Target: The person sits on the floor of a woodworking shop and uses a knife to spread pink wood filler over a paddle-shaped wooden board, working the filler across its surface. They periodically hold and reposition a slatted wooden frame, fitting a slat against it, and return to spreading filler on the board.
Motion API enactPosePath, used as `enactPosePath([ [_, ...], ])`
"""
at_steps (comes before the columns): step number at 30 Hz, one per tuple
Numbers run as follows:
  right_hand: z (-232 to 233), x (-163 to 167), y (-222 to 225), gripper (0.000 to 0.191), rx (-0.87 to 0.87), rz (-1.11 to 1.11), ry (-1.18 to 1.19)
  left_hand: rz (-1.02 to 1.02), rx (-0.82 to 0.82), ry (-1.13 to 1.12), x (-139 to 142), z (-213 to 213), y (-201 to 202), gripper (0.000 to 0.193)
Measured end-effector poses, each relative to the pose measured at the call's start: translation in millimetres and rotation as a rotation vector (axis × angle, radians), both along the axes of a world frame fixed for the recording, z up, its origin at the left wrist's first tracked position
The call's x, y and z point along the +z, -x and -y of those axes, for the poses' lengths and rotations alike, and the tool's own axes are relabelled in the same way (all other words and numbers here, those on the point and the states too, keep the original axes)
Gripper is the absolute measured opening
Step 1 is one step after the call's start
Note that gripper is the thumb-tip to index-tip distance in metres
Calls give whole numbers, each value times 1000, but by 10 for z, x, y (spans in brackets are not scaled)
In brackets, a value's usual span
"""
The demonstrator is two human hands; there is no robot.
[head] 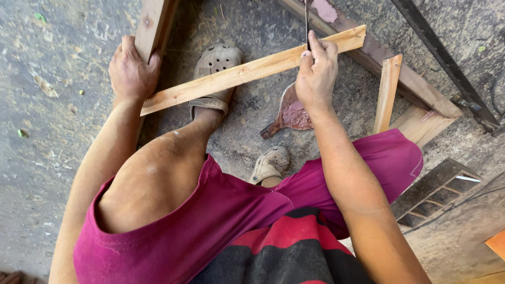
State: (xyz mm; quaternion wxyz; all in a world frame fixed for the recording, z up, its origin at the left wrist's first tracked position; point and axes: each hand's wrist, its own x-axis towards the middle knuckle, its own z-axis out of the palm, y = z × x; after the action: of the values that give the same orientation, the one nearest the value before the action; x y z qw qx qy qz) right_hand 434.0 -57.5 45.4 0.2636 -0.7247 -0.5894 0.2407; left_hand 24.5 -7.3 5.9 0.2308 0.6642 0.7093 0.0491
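Note:
A light wooden slat (pixel 247 71) runs slantwise from lower left to upper right, and my foot in a beige clog (pixel 214 73) is under it. My left hand (pixel 131 71) grips the joint where the slat meets an upright wooden piece (pixel 152 23). My right hand (pixel 317 73) is shut on a thin dark metal blade (pixel 307 21), held upright against the slat near its right end. My other clog (pixel 271 164) rests on the ground between my knees.
A flat paddle-shaped board smeared with pink putty (pixel 290 113) lies on the concrete floor. More wooden slats (pixel 388 89) and a putty-stained plank (pixel 368 47) lie at the right. A dark metal bar (pixel 447 63) and a grate (pixel 436 192) are farther right.

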Motion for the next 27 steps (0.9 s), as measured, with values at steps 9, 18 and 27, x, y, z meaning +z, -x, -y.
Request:
enactPosePath([
  [9, -91, -185, 173, 44, 138, -46, 38, -9, -3, -35, -12, -12, -15, 42],
  [18, -171, -51, 281, 46, 175, -79, 146, -36, -15, -6, 1, -19, -26, 42],
  [27, -125, 15, 140, 41, 81, -50, 44, -14, -13, -25, 24, -15, -9, 43],
])
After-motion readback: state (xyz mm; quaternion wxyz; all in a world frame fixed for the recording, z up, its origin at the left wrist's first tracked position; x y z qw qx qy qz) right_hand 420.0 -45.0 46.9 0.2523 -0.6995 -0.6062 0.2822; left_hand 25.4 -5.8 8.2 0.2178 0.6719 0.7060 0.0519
